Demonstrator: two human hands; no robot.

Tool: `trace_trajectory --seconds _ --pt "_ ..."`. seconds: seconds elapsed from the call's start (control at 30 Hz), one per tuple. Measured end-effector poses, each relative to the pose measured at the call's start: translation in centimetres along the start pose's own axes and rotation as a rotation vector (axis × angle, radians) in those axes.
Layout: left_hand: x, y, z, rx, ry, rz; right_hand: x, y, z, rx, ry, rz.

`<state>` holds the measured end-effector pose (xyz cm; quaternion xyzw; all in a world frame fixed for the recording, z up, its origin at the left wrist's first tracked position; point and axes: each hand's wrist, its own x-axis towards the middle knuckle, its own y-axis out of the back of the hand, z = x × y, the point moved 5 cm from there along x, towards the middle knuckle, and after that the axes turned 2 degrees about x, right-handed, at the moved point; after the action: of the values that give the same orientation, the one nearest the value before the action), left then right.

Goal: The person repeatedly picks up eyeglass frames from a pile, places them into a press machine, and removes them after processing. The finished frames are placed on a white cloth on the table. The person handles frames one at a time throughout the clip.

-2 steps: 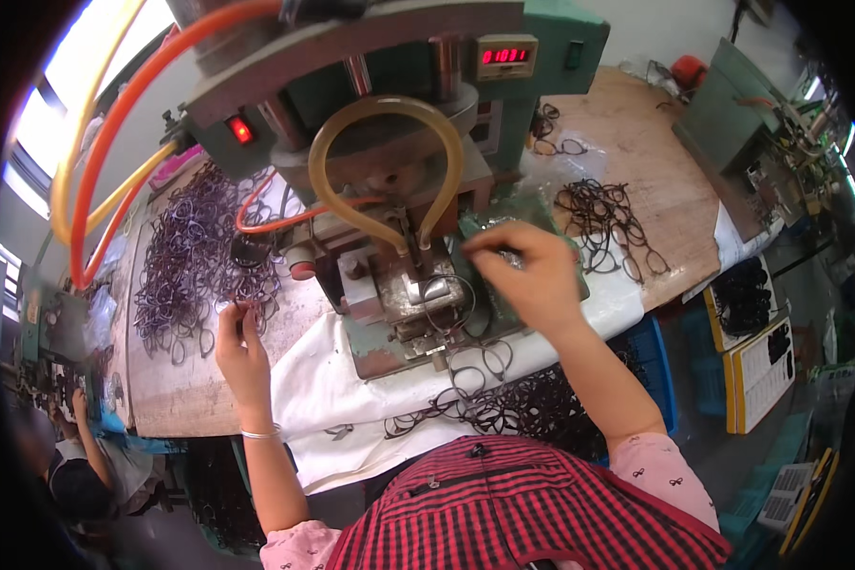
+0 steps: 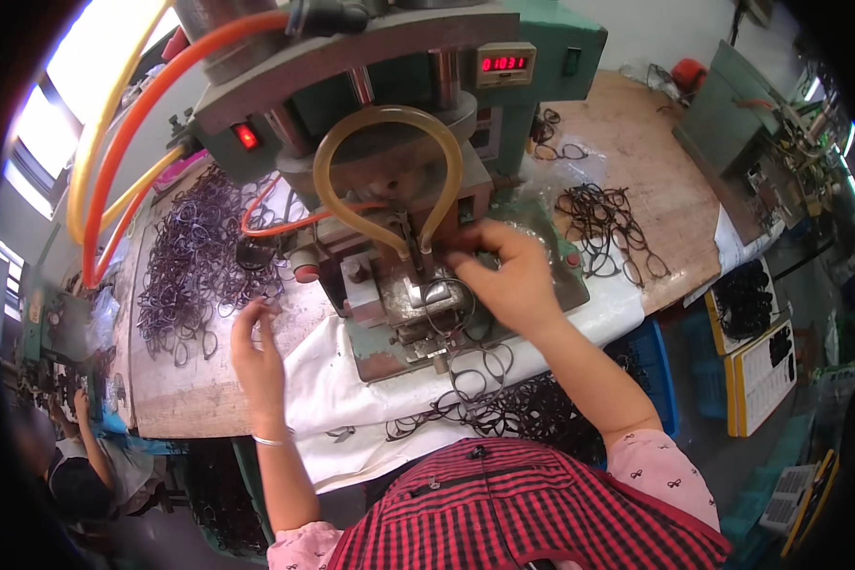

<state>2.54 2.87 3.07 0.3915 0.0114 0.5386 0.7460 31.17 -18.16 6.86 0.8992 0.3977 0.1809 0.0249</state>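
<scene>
A dark eyeglass frame [image 2: 472,306] hangs at the metal fixture [image 2: 429,294] of the green press [image 2: 304,85]. My right hand [image 2: 518,280] reaches in beside the fixture from the right, thumb and forefinger curled toward each other under the tool. Whatever their tips hold, if anything, I cannot make out. My left hand [image 2: 259,356] is raised over the table's left side, near a large heap of dark eyeglass frames [image 2: 195,252]. Its thumb and fingers are slightly apart, with nothing visible between them.
A yellowish hose [image 2: 388,112] loops before the press; a red button [image 2: 306,273] sits at its left. More frames [image 2: 513,399] pile up at the front edge on white cloth [image 2: 328,380], others [image 2: 603,223] lie at right. A blue crate [image 2: 651,361] stands below. Another person [image 2: 90,465] works far left.
My right hand has moved left and inward, closer to the fixture. My left hand has shifted right, away from the heap, and its fingers have come slightly apart.
</scene>
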Motion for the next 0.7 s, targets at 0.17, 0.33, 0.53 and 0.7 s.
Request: trace_trajectory --seconds 0.17,0.33,0.53,0.7 --pt "-3.0 -2.2 6.7 -0.44 -0.017 0.065 -1.7 -0.2 0.2 0.206 -0.041 0.071" --pt "-0.7 0.7 17.6 -0.835 -0.547 0.033 -1.7 -1.7 0.6 0.722 -0.22 0.014" --pt "1.9 -0.8 19.0 -0.729 -0.308 0.286 -2.5 -3.3 -1.2 0.693 -0.219 0.098" --pt "-3.2 -2.1 19.4 -0.577 -0.805 0.046 -3.5 4.4 0.2 -0.539 0.208 0.21"
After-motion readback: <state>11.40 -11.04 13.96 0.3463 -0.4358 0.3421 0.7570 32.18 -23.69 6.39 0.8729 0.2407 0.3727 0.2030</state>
